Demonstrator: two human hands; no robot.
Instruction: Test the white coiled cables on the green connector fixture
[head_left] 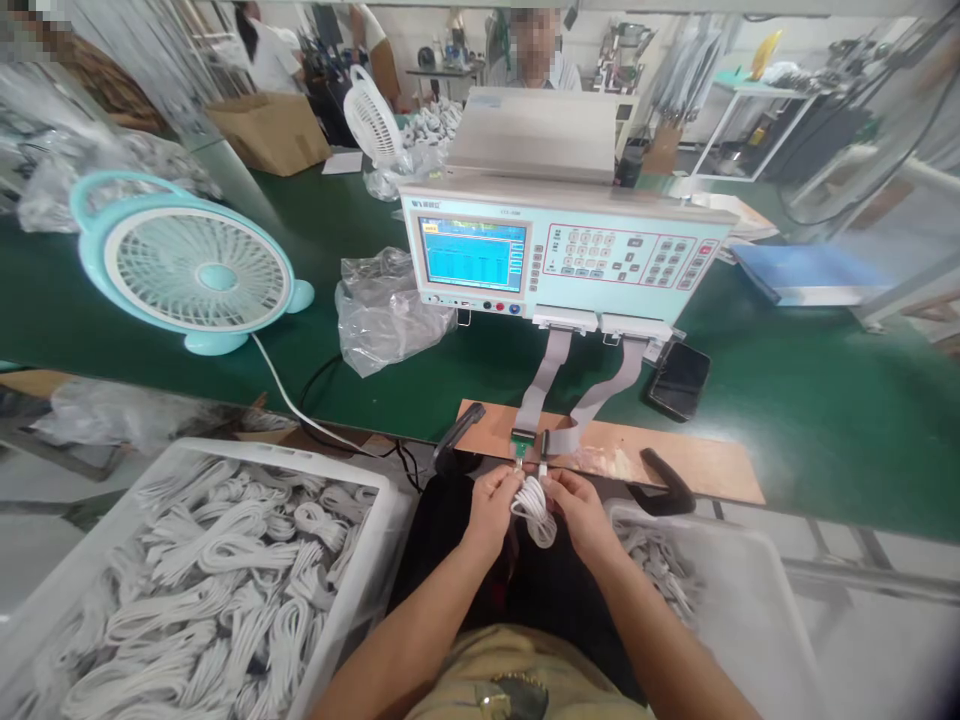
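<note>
A coiled white cable (534,510) hangs between my two hands at the table's front edge. My left hand (495,497) pinches one cable end at a small green circuit board (520,448). Fingers closed, my right hand (576,500) grips the other end at a second connector (545,445). Two grey ribbon cables (537,392) run from these connectors up to the front of a white tester (566,250) with a lit blue screen (472,255). Whether the plugs are fully seated is too small to tell.
A crate (390,500) full of bundled white cables stands at the left, and another crate (757,560) with fewer at the right. A wooden board (705,465) lies along the edge between black clamps (667,490). A fan (199,265), plastic bag (390,310) and phone (679,380) are on the table.
</note>
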